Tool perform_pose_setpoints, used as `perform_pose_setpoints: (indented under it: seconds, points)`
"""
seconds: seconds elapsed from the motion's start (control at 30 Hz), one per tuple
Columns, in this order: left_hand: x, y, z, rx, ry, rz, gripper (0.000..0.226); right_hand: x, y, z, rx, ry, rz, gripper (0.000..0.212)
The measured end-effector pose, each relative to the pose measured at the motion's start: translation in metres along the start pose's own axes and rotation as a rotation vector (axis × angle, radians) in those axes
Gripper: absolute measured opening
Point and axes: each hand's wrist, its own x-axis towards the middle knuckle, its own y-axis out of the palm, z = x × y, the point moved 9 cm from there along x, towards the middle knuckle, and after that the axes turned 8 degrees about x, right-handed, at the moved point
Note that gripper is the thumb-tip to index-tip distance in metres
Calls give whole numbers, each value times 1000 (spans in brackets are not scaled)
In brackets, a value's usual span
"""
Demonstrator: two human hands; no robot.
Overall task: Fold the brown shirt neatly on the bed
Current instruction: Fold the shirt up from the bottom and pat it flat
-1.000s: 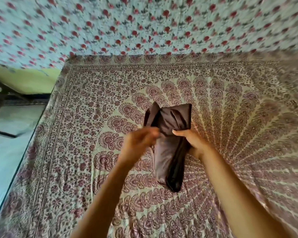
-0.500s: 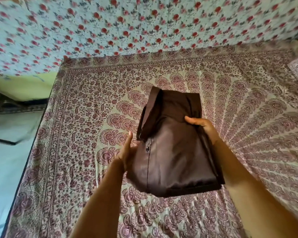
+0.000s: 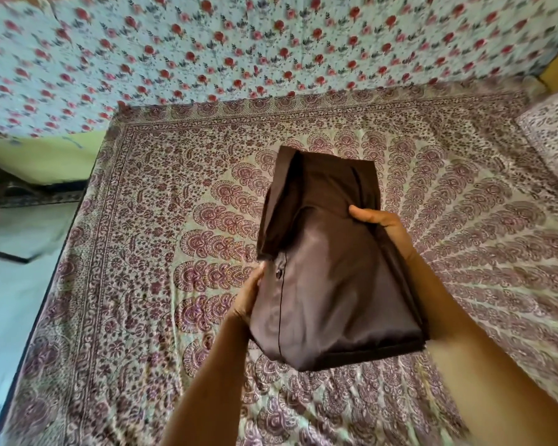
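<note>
The brown shirt (image 3: 329,278) is folded into a thick, smooth oblong with a loose flap standing up at its far left corner and a button (image 3: 278,272) showing near its left edge. It is held in the air over the middle of the bed (image 3: 161,220). The left hand (image 3: 247,296) grips its left side, fingers hidden beneath. The right hand (image 3: 384,225) clasps the right side, thumb over the top. A pillow (image 3: 554,140) lies far right, with a flowered cloth (image 3: 207,53) behind the bed and the floor (image 3: 10,300) to the left.
</note>
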Motion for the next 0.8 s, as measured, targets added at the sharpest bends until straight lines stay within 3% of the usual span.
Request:
perform_pose_setpoints:
  seconds: [0.07,0.13,0.2,0.27,0.33,0.37,0.5,0.63,0.8]
  points:
    - [-21,-12,-19,22,38,15,30,-11,-13,7,-69,21,-41,16]
    - [-38,-47,-39,101,63,-130,40,-16,-44,9,-135,55,-122,20]
    - [-64,-67,-71,248,159,-288,34,-18,-69,1,-233,114,-190,32]
    - [-87,-71,-97,309,267,-396,24,-17,-81,-16,-241,159,-204,26]
    - [-113,-66,-112,355,353,-499,27,-19,-85,-26,-273,149,-216,15]
    - [-126,-66,-115,370,394,-547,27,-21,-85,-27,-305,90,-222,14]
    - [-171,-68,-103,391,461,-640,30,-39,-70,-37,-513,-169,-144,72]
    - [-207,-69,-73,368,511,-639,48,-57,-48,-59,-763,-294,-105,76]
    - [-252,-98,-45,546,539,-665,63,-64,4,-80,-869,-500,38,56]
